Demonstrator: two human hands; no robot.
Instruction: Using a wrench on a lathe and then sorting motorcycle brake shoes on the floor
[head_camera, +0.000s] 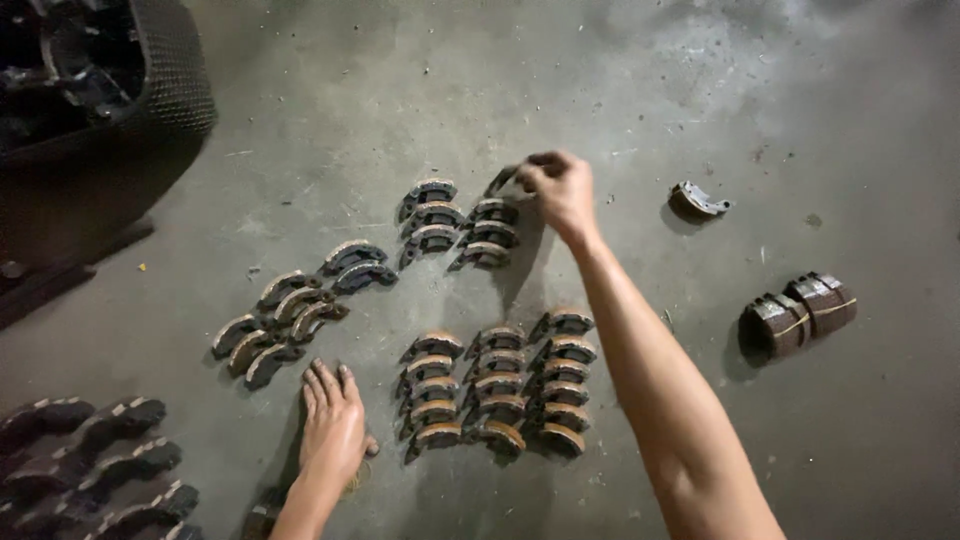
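Single view only: head-worn camera, looking steeply down at the concrete floor (620, 90) from above the person's own arms, fairly near. The near edge cuts off both forearms; a dark basket (170, 90) marks the far left corner

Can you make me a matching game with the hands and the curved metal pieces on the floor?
Things:
1. right hand
2. left hand
3. lone brake shoe
4. banded bundle of brake shoes

Places or states:
A. flat on the concrete floor
B. alone, up right
C. tied together, far right
D. pinching a brake shoe at the top cluster

Pairs: 1-D, 2-A, 3-B, 4-C
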